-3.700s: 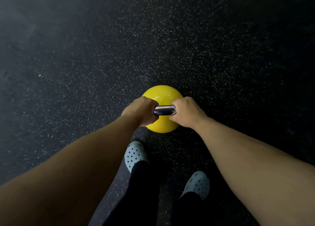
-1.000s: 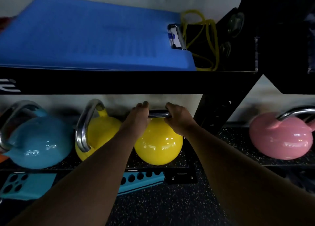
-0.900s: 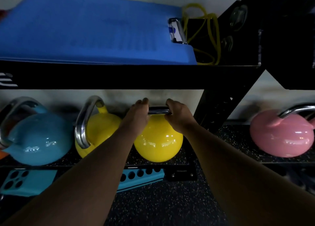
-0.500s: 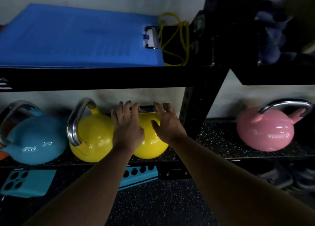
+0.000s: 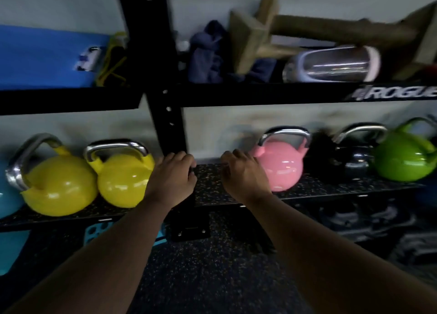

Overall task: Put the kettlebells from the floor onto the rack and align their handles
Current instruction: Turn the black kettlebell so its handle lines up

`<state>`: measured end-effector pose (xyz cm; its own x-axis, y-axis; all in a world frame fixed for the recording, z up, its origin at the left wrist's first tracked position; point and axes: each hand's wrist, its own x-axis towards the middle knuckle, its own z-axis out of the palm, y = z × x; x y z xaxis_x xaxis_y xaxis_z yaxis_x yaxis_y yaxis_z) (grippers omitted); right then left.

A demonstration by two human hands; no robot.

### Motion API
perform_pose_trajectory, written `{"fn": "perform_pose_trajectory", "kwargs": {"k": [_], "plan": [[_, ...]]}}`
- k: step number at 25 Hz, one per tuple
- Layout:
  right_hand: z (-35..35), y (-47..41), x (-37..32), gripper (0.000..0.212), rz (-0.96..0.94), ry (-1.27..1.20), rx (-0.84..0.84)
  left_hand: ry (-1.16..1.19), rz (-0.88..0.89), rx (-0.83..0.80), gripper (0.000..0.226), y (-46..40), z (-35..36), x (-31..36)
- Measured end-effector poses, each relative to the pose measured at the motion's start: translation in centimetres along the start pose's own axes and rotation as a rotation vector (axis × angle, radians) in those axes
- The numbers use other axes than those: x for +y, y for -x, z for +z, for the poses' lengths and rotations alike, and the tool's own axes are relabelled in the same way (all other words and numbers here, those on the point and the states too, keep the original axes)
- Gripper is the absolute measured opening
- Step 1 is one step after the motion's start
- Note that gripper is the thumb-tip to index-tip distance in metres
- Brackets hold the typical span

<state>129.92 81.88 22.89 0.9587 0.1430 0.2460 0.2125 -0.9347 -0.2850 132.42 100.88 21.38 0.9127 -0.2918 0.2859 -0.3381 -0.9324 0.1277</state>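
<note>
Two yellow kettlebells stand on the rack's lower shelf (image 5: 212, 192), left of the black upright (image 5: 163, 100). The right yellow kettlebell (image 5: 123, 181) shows its steel handle broadside; the left yellow kettlebell (image 5: 56, 188) has its handle turned edge-on and tilted left. Right of the upright stand a pink kettlebell (image 5: 281, 167), a black kettlebell (image 5: 354, 162) and a green kettlebell (image 5: 402, 157). My left hand (image 5: 171, 178) hovers in front of the upright, and my right hand (image 5: 243, 174) hovers just left of the pink one. Both hands are empty with loosely curled fingers.
A teal kettlebell (image 5: 7, 195) peeks in at the far left. The upper shelf holds a blue mat (image 5: 42, 55), yellow bands (image 5: 111, 60), dark cloth (image 5: 208, 60), wooden bars (image 5: 260, 29) and a metal bottle (image 5: 331, 63). Speckled rubber floor (image 5: 201, 278) lies below.
Both hands let go of the right yellow kettlebell, now resting on the shelf, and moved right. The view swung right, revealing the black and green kettlebells.
</note>
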Motion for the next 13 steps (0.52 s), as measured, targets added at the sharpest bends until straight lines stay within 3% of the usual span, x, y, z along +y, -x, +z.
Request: {"fn": "perform_pose_trajectory", "kwargs": {"k": [3, 13], "plan": [[-4.4, 3.6, 9.0, 0.027, 0.085, 0.079, 0.020, 0.047, 0.088, -0.009, 0.007, -1.8, 1.0, 8.6], [-13.6, 9.0, 32.4, 0.022, 0.302, 0.280, 0.061, 0.056, 0.144, -0.048, 0.029, -10.6, 6.1, 31.9]]}}
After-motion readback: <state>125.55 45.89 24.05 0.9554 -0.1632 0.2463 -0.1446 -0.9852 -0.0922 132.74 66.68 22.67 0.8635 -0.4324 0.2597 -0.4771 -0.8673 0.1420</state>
